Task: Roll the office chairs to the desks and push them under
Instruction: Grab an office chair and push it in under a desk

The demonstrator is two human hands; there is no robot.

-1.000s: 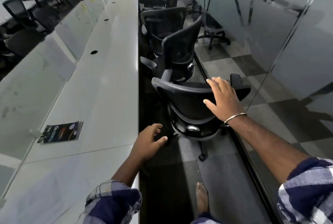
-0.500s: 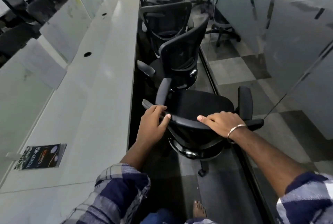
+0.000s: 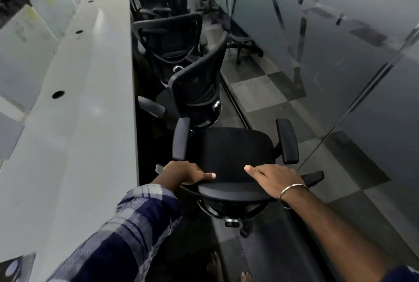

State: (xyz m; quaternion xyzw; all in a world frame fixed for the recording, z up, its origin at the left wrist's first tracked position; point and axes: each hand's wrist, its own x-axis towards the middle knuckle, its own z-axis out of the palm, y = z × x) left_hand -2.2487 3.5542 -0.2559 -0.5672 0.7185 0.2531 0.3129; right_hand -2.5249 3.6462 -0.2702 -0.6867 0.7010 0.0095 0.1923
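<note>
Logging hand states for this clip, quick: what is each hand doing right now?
Left hand: grips the top edge of the nearest chair's backrest.
Right hand: rests on the same backrest, fingers fairly straight.

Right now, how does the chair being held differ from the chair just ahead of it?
The held chair has both hands on the top of its backrest, left hand and right hand; the chair ahead is untouched. The held chair's seat and both armrests show from above; the chair ahead shows mostly its mesh back, turned at an angle. The held chair stands farther from the desk edge. Both are black office chairs.
</note>
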